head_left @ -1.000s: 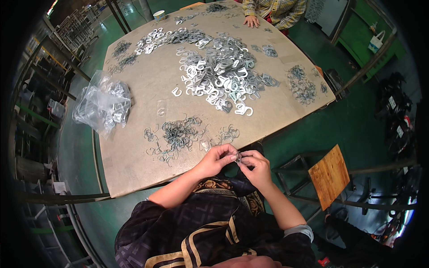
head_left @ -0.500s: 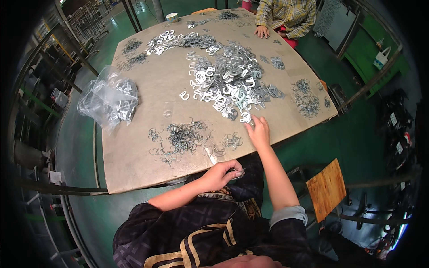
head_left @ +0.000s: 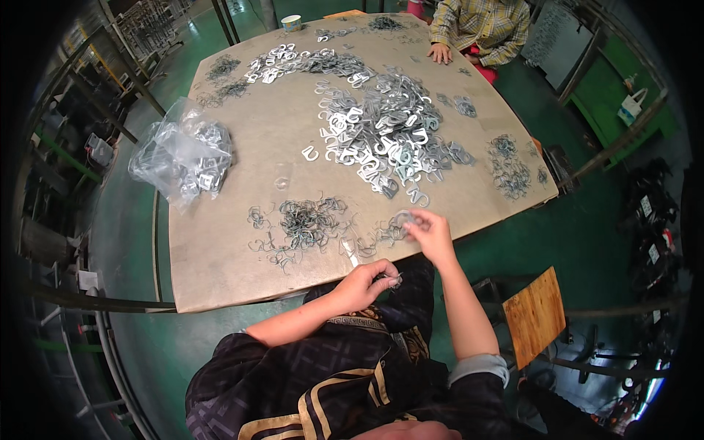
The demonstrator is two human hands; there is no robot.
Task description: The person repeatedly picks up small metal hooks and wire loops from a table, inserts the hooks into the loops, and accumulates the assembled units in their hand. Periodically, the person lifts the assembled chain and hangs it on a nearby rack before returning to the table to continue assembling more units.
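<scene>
Head view: right hand (head_left: 433, 236) pinches blurred grey piece (head_left: 404, 218) nearside of hook heap (head_left: 385, 132); left hand (head_left: 361, 284), farther nearside, clamped on small metal bit (head_left: 397, 281). Heap large, apparently unfinished; bag (head_left: 176, 155) left of it already loaded.

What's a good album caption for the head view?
Right hand pinching a blurred grey piece, left hand holding something small, before a heap of silvery hooks.

A table (head_left: 253, 154) spans the middle of the frame. A heap of hooks (head_left: 385, 132) lies at its upper centre, a plastic bag (head_left: 183, 150) at its left edge, a tub (head_left: 291, 23) at its far edge. A wire pile (head_left: 304, 221) lies lower centre, left of the right hand (head_left: 433, 236); the left hand (head_left: 363, 284) is below, at the near edge. A stool (head_left: 535, 317) stands lower right.
</scene>
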